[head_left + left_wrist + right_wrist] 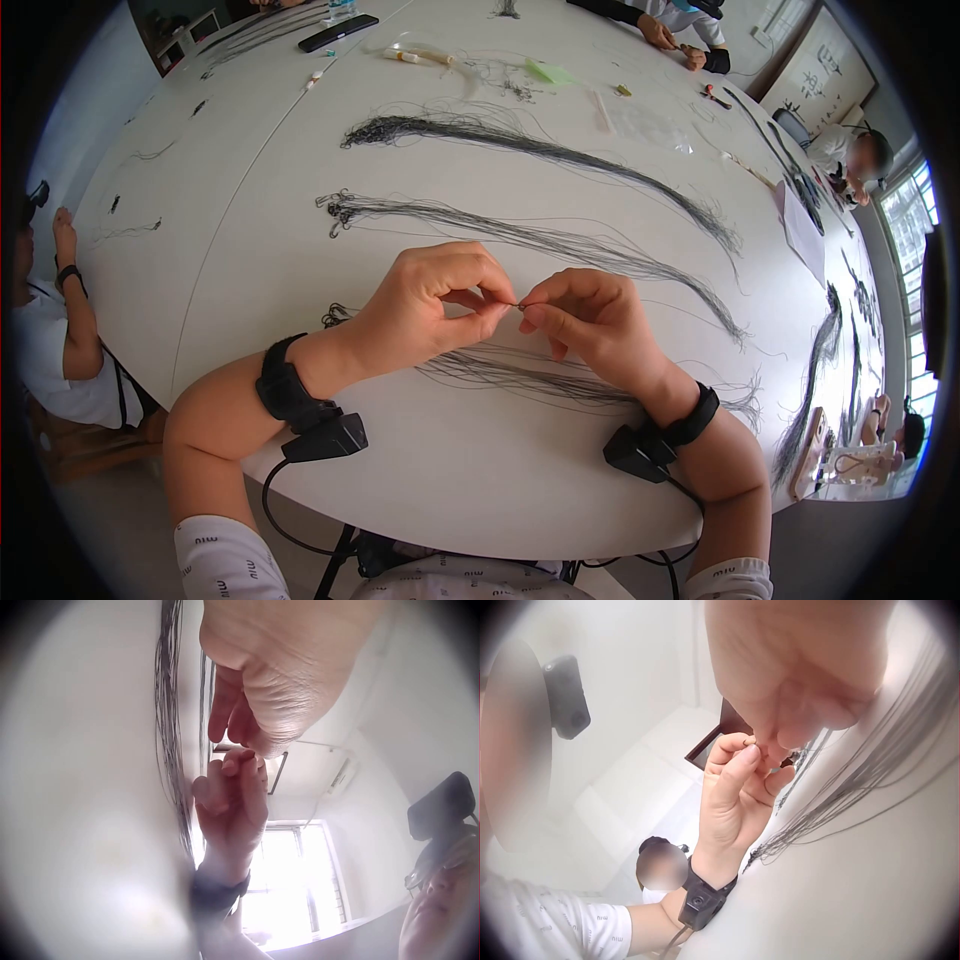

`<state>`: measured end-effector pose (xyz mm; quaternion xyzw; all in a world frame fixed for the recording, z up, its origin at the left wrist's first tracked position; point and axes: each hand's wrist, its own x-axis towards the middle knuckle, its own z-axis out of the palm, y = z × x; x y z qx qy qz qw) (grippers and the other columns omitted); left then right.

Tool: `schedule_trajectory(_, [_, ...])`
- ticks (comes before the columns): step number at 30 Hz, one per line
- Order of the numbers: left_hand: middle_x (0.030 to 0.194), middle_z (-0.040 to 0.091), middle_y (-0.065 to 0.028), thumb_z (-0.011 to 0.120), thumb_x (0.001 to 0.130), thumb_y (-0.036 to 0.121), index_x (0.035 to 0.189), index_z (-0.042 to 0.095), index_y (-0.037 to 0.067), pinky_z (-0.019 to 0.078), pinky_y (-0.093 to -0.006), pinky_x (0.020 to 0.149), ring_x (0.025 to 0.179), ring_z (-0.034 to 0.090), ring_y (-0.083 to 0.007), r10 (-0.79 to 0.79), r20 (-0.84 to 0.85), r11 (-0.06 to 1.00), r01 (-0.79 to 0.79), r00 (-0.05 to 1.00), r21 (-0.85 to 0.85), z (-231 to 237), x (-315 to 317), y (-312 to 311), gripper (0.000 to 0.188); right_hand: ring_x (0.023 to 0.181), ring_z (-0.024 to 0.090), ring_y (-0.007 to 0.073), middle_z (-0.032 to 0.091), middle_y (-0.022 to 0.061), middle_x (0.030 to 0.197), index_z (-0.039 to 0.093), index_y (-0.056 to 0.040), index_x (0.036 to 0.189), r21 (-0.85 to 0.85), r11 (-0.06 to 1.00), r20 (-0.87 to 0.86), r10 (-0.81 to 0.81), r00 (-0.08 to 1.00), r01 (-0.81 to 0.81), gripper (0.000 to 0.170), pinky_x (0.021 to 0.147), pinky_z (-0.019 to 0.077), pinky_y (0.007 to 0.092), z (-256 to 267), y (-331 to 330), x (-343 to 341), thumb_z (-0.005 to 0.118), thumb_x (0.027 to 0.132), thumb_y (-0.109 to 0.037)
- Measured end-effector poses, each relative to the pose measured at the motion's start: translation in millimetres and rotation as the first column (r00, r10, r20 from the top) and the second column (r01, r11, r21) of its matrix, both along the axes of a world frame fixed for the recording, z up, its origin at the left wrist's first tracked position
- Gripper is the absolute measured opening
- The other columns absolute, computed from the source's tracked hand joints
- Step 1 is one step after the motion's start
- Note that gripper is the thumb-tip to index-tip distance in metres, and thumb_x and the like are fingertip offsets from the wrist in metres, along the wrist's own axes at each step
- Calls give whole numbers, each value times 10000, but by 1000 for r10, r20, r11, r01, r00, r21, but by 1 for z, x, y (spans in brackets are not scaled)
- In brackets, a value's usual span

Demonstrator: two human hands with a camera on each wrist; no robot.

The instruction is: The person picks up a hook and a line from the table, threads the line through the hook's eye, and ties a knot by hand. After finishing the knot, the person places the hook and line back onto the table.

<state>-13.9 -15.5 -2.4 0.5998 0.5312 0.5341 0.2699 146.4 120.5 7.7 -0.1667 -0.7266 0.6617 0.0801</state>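
Over the near half of the white surface [450,480], about midway between its left and right sides, the left hand [430,310] and right hand [600,325] meet at their fingertips. Between them is a small dark piece [519,306], thin and short where it shows; its exact form is too small to tell. The left hand's thumb and forefinger pinch it from the left, and the right hand's thumb and forefinger pinch it from the right.

Beneath the hands, apart from them, the near bundle [520,378] of fine dark strands runs across the surface. Its left end has small dark loops, partly hidden by the left hand, and its right end spreads into loose wisps. Farther from the near edge lies the middle bundle [500,228], with curled, looped pieces gathered at its left end and strands slanting down to the right. Beyond that is the far bundle [560,152], thicker and darker, its left end tangled and its right end frayed.

Toward the right edge of the surface is a side bundle [815,350] of dark strands. Near the far edge, left of the middle, lies a flat black object [338,33]; green paper [550,72] lies beyond the far bundle.
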Motion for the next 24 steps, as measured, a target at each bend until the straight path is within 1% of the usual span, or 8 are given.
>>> schedule_trajectory(2, [875, 578, -34, 572, 799, -54, 868, 604, 19, 528, -253, 744, 820, 595, -116, -11, 1, 1000, 11, 1000, -3, -1, 0, -1, 105, 568, 516, 55, 624, 31, 739, 638, 8, 877, 5, 1000, -11, 6, 1000, -6, 113, 494, 460, 204, 0, 0, 0, 628, 858, -103])
schedule_trajectory(5, [880, 583, -45, 571, 812, -19, 903, 596, 1, 532, -262, 724, 821, 594, -121, -38, 156, 995, 52, 987, -87, -2, -2, -1, 96, 581, 521, 56, 624, 29, 748, 636, 6, 875, 18, 1000, -12, 7, 1000, -6, 97, 503, 462, 205, 2, -1, 1, 621, 858, -88])
schedule_trajectory(7, [884, 591, -56, 577, 826, 12, 941, 583, -18, 537, -277, 709, 820, 592, -125, -94, 353, 976, 156, 931, -151, -3, -4, 0, 119, 594, 525, 55, 623, 26, 751, 636, 4, 875, 25, 1000, -2, 1, 1000, -1, 88, 513, 464, 205, 2, -1, 1, 619, 857, -81])
schedule_trajectory(10, [887, 600, -60, 596, 836, 60, 955, 579, -18, 544, -291, 704, 815, 591, -127, -48, 439, 943, 186, 897, -277, 2, -2, 0, 144, 621, 533, 57, 619, 20, 749, 632, 5, 876, 57, 998, 11, 11, 1000, -12, 77, 538, 463, 208, 0, -2, 2, 618, 854, -68])
schedule_trajectory(14, [903, 608, -62, 594, 855, 121, 950, 578, -16, 548, -301, 691, 800, 593, -127, -81, 361, 946, 185, 929, -265, -1, -2, 0, 167, 586, 541, 46, 642, 31, 748, 625, 11, 895, 108, 994, -26, 32, 999, -29, 67, 521, 444, 180, -2, -4, 1, 600, 857, -38])
schedule_trajectory(19, [824, 591, -45, 590, 834, 55, 908, 577, -7, 547, -249, 638, 747, 585, -91, -1, 515, 946, 167, 857, -277, 7, -4, 0, 97, 645, 545, 80, 617, 31, 748, 626, 17, 848, 127, 992, 101, -35, 994, 22, 68, 571, 458, 224, 7, -1, 0, 596, 840, -44])
schedule_trajectory(23, [812, 616, -61, 573, 792, 5, 900, 588, -9, 540, -295, 638, 721, 593, -133, 56, 520, 938, 133, 852, -319, 7, -8, 0, 110, 626, 552, 117, 591, 36, 676, 616, 18, 796, 215, 975, 41, -70, 997, 60, 72, 585, 461, 251, 7, 13, 2, 581, 815, -43])
schedule_trajectory(24, [786, 607, -53, 586, 799, 24, 899, 591, -11, 539, -268, 625, 708, 591, -114, 69, 512, 932, 127, 856, -338, 8, -10, 0, 106, 614, 541, 124, 583, 46, 657, 615, 19, 796, 311, 950, 123, -33, 992, -6, 83, 580, 453, 261, 11, 16, 4, 588, 811, -58])
